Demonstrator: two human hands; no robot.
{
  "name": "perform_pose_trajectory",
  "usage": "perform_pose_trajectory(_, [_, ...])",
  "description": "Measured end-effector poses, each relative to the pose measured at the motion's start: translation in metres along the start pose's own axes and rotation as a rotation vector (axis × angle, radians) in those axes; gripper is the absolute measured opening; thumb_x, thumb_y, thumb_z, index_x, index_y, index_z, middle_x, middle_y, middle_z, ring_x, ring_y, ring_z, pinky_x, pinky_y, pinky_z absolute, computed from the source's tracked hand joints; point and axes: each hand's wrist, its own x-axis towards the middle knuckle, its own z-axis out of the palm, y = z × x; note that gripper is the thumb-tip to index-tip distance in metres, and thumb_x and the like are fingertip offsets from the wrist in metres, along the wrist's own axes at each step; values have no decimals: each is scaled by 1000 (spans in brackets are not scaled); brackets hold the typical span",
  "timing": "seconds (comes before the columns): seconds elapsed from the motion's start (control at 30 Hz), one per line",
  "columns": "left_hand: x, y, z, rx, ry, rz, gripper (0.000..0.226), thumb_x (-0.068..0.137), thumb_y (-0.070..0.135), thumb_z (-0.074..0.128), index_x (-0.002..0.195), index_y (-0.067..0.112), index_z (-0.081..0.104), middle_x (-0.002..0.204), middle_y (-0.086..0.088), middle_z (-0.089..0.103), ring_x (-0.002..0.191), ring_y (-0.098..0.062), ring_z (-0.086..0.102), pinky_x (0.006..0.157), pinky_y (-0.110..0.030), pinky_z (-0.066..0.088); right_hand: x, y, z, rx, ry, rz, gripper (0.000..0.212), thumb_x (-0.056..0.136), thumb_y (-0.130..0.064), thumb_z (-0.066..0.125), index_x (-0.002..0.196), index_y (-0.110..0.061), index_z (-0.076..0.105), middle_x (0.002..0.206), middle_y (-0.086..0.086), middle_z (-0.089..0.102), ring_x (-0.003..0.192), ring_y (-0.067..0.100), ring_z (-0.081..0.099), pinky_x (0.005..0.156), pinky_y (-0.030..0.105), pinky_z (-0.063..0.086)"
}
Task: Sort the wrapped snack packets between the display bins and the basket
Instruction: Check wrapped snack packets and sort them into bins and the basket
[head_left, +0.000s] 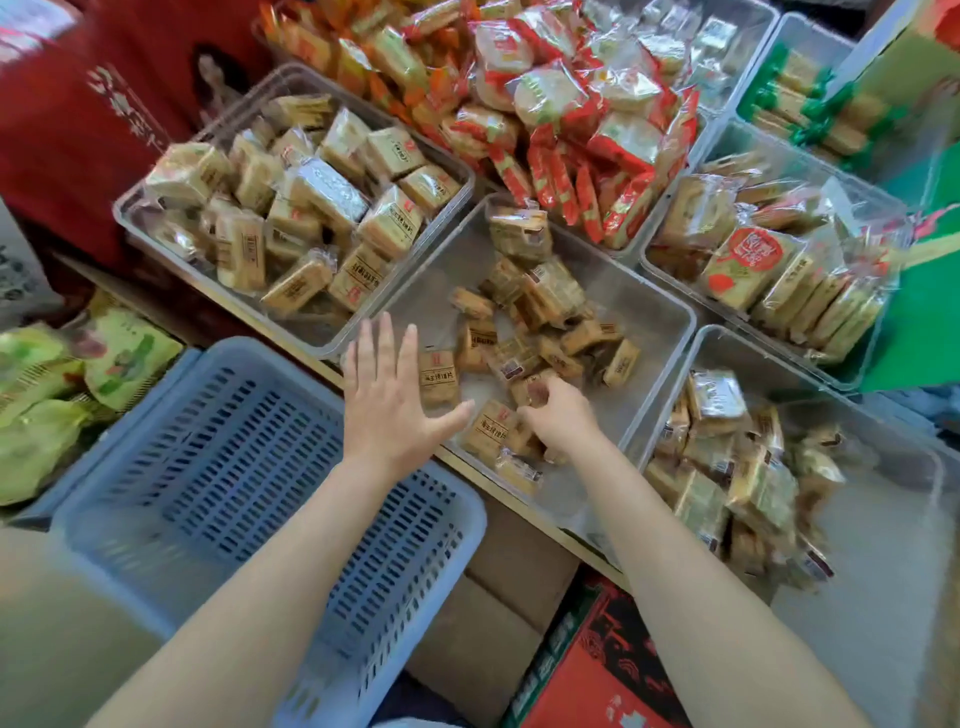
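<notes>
Two bare hands reach over one clear middle bin (670, 317), which holds roughly twenty tan snack packets (540, 312) (overlaps make an exact count impossible). Left hand (387, 395) hovers flat at the bin's near-left rim, its five fingers (385, 332) straight and spread apart, holding nothing. Right hand (561, 421) is down among the packets, fingers curled and clamped on one tan packet (532, 391). One blue slotted basket (249, 467) sits to the left, nothing visible inside. Five more clear bins of packets surround the middle one.
</notes>
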Motion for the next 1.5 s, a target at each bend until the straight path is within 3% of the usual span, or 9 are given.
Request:
perform_pose_trajectory(0.23, [0, -15, -11, -1, -154, 114, 145, 50, 105, 33, 162, 24, -12, 167, -10, -27, 148, -24, -39, 118, -38, -28, 7, -1, -7, -216, -145, -40, 47, 93, -15, 69, 138, -10, 58, 136, 10, 59, 119, 28, 58, 84, 30, 47])
perform_pose_trajectory(0.43, [5, -19, -19, -8, -177, 159, 148, 40, 113, 18, 161, 33, -13, 168, -7, -25, 149, -21, -38, 117, -35, -31, -4, -5, -18, -454, -224, -165, 23, 90, -2, 57, 110, -11, 63, 110, 8, 60, 99, 27, 58, 72, 29, 48])
perform_pose_trajectory(0.53, [4, -26, -25, -80, -153, 154, 146, 43, 112, 24, 162, 34, -8, 169, -2, -23, 152, -16, -30, 115, -28, -31, -6, -11, -28, -254, -163, -185, 20, 84, -17, 77, 92, -19, 59, 96, -2, 57, 88, 19, 55, 66, 27, 44])
perform_pose_trajectory(0.8, [-9, -26, -18, 46, -104, 100, 143, 57, 107, 7, 163, 12, -7, 168, -11, -25, 153, -20, -30, 122, -37, -23, 7, -45, 16, 390, -214, -37, 51, 87, -25, 80, 126, -14, 49, 117, 7, 65, 97, 21, 71, 86, 37, 61])
perform_pose_trajectory(0.97, [-14, -28, -14, 67, -121, 52, 137, 64, 103, 10, 160, 10, -17, 165, -9, -32, 151, -20, -33, 124, -41, -18, 22, -66, 52, 334, -155, 63, 56, 98, -36, 66, 141, -4, 50, 137, 11, 59, 124, 31, 57, 94, 34, 46])
perform_pose_trajectory(1.23, [-16, -37, -8, -49, -63, 83, 133, 71, 100, 21, 162, 8, -7, 169, -8, -18, 153, -14, -27, 122, -31, -22, 34, -77, 65, 394, -225, 115, 75, 92, -51, 69, 145, -2, 48, 135, 13, 61, 121, 32, 57, 101, 43, 48])
perform_pose_trajectory(1.37, [-15, -37, -5, -53, -58, 87, 133, 71, 100, 19, 161, 5, -10, 167, -8, -22, 152, -14, -29, 122, -32, -22, 34, -76, 72, 538, -315, 157, 107, 55, -79, 76, 132, -6, 58, 84, 0, 60, 72, 17, 56, 62, 31, 46])
perform_pose_trajectory(1.43, [-15, -38, -5, -41, -63, 90, 133, 71, 99, 19, 161, 5, -10, 167, -8, -22, 153, -15, -28, 123, -33, -21, 34, -73, 75, 658, -339, 175, 100, 51, -74, 81, 124, -9, 61, 80, -2, 61, 68, 14, 58, 61, 30, 48])
perform_pose_trajectory(1.5, [-16, -38, -5, -40, -75, 88, 133, 71, 99, 18, 161, 6, -11, 168, -9, -22, 154, -17, -26, 124, -34, -19, 24, -76, 71, 844, -404, 196, 63, 79, -47, 83, 122, -4, 66, 99, 6, 75, 90, 20, 70, 81, 36, 59])
